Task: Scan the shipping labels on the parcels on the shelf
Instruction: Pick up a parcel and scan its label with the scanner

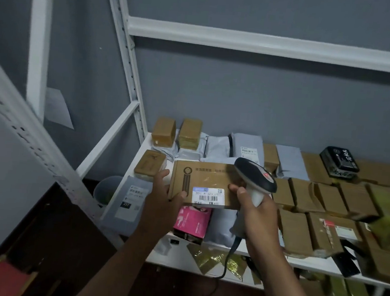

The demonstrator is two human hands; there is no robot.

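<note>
My left hand (161, 200) grips the left end of a flat brown cardboard parcel (206, 179), lifted above the white shelf (272, 255). A white shipping label (207, 196) with a barcode faces up on the parcel's near edge. My right hand (256, 208) holds the white handle of a handheld barcode scanner (256, 178). The scanner's black head sits over the parcel's right end, and the fingertips of that hand touch the parcel's right edge. A cable hangs from the handle down past the shelf edge.
Several brown boxes (326, 199) and grey mailer bags (246, 147) cover the shelf. A pink box (192, 223) lies under the held parcel, a grey labelled bag (130, 201) at the left, a black box (339, 160) far right. White uprights and a crossbar frame the shelf.
</note>
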